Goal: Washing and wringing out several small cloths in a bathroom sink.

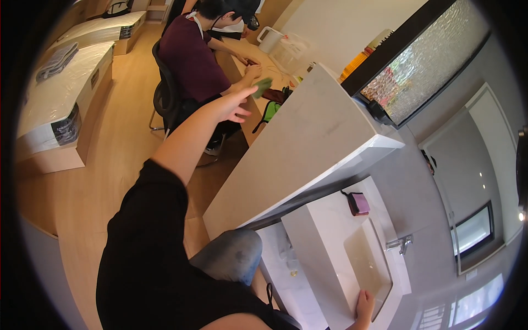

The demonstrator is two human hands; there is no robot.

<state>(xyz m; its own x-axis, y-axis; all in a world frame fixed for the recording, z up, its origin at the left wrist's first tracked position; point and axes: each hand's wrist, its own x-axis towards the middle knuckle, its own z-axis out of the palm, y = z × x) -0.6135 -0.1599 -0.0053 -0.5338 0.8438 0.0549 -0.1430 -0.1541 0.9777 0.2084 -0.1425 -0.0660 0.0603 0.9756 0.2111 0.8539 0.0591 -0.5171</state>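
My left hand [234, 105] reaches far forward past the edge of the pale partition [308, 115]. At its fingertips is a small flat green pad [263, 87], seemingly pinched, with the other fingers apart from it. Its exact kind is too blurred to tell. Down at the right, my right hand [364, 303] is closed and rests on the near rim of the white sink basin [366, 258]. Anything inside that fist is hidden. A small purple and reddish-brown folded thing with a black loop [358, 204] lies on the counter beyond the basin.
A person in a maroon shirt [192, 60] sits on a black chair [165, 82], hands on the wooden desk [258, 58]. A green and black item [268, 114] lies nearer. A faucet [400, 243] and mirror [467, 170] are right; plastic-wrapped mattresses [71, 82] stand left.
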